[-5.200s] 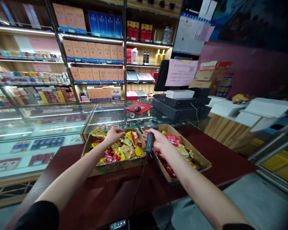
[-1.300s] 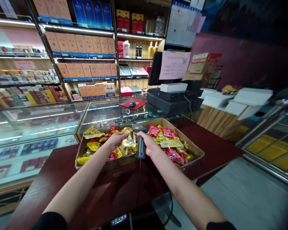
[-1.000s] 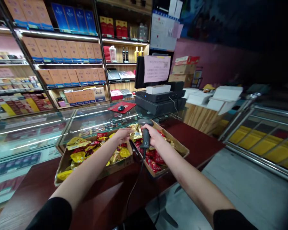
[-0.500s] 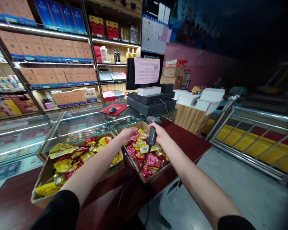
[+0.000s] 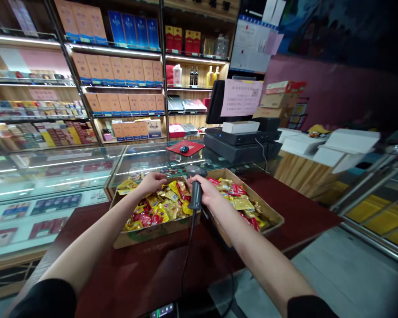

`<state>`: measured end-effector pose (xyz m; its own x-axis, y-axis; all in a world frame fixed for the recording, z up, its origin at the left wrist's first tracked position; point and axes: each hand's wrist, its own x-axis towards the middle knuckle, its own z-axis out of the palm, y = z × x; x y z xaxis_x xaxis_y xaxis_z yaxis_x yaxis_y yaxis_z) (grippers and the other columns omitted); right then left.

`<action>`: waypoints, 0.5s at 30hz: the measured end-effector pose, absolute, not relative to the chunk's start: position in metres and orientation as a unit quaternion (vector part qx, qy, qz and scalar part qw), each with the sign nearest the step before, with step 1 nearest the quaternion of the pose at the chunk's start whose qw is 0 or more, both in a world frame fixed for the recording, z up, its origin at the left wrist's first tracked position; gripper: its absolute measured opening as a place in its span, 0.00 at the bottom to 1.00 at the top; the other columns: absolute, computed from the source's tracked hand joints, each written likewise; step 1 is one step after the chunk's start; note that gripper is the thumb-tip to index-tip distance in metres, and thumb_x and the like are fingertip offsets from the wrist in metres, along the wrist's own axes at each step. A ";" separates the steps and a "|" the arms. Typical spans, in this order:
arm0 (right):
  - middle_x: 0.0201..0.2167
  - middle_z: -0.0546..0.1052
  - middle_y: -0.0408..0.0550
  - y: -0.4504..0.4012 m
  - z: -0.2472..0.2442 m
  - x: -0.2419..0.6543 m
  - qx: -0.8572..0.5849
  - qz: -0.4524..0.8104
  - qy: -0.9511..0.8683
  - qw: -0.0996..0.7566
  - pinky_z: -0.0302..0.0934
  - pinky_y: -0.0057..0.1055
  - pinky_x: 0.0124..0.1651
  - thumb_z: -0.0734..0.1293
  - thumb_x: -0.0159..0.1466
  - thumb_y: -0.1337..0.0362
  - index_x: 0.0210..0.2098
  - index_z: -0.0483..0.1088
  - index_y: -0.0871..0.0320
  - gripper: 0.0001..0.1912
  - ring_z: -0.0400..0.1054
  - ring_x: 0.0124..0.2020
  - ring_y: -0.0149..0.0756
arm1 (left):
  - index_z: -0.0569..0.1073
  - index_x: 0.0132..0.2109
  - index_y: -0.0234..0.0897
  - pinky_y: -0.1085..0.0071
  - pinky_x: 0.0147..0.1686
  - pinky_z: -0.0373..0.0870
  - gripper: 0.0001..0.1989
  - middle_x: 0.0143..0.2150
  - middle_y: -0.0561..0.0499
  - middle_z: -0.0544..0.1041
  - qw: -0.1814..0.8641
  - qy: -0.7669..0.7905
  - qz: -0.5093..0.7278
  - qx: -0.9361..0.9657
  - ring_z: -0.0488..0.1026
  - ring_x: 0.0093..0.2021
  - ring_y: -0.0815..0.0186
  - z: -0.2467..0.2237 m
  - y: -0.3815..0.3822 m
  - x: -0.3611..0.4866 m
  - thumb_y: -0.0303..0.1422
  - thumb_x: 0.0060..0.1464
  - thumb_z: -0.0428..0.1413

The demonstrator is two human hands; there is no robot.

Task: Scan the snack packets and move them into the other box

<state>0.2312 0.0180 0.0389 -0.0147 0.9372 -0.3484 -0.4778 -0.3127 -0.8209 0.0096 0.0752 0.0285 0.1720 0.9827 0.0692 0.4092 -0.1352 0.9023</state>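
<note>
Wrapped round the handle of a black corded scanner (image 5: pixel 196 194) is my right hand (image 5: pixel 205 190), between two open cardboard boxes. My left hand (image 5: pixel 154 182) is over the back of the left box (image 5: pixel 152 232); its fingers are bent, and whether they hold anything is too small to tell. Yellow and red snack packets (image 5: pixel 166 205) fill that box. The right box (image 5: pixel 272 223) holds similar packets (image 5: pixel 242 202), partly hidden by my right forearm. The scanner's cord hangs down over the dark red counter (image 5: pixel 142 269).
Behind the boxes are a glass display case (image 5: pixel 86 165), a mouse (image 5: pixel 184 149) on a red mat (image 5: pixel 194 148), and a monitor (image 5: pixel 215 104) above a black cash drawer (image 5: pixel 235 148). A lit phone-like screen (image 5: pixel 162 311) lies at the bottom edge. Metal railing (image 5: pixel 378 238) stands right.
The view has turned left. My left hand has gone from the right box to the left box. My right hand has carried the scanner left, to the gap between the boxes.
</note>
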 end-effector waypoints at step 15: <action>0.18 0.70 0.42 -0.002 0.003 0.163 -0.470 0.715 -0.219 0.470 0.63 0.24 0.26 0.64 0.53 0.70 0.25 0.68 0.62 0.01 0.61 0.18 0.25 | 0.81 0.29 0.41 0.67 0.41 0.65 0.06 0.29 0.42 0.77 0.012 0.609 0.217 0.763 0.74 0.40 0.52 -0.002 0.059 -0.049 0.30 0.46 0.59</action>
<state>0.1627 -0.0016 0.0033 -0.1168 0.8773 -0.4656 -0.4668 -0.4623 -0.7540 -0.0493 0.0586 -0.0021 0.1636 0.9341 0.3172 0.9240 -0.2577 0.2826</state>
